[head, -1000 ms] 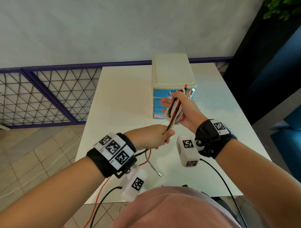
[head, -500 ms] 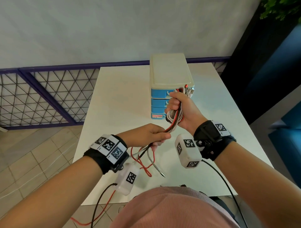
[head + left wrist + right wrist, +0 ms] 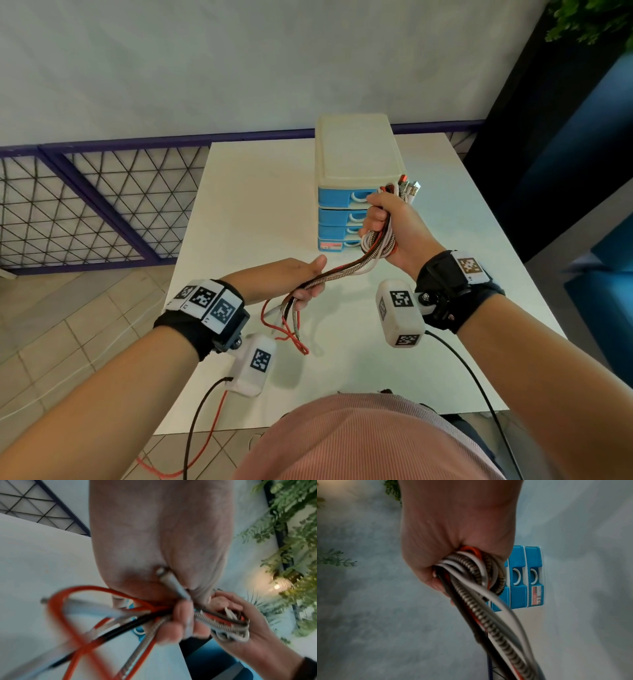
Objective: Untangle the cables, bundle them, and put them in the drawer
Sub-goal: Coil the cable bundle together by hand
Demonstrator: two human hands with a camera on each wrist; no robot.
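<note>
1. One cable bundle [image 3: 378, 245], gripped by my right hand [image 3: 394, 228].
2. Two hands on it; my left hand [image 3: 291, 279] holds the trailing strands.
3. Cables in it: red, black, white and metal-braided kinds (an exact count escapes me).
4. One drawer unit [image 3: 356, 171] with four blue drawers.
5. One surface [image 3: 246, 212].

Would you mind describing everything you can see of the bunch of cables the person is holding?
The bunch of mixed cables holds white, red, black and metal spring-wrapped strands. The right hand grips a looped coil of them upright in front of the blue-drawer plastic organiser, connector plugs sticking out above the fist. The strands run slack down to the left hand, which grips them. Loose ends hang below it over the white table.
</note>
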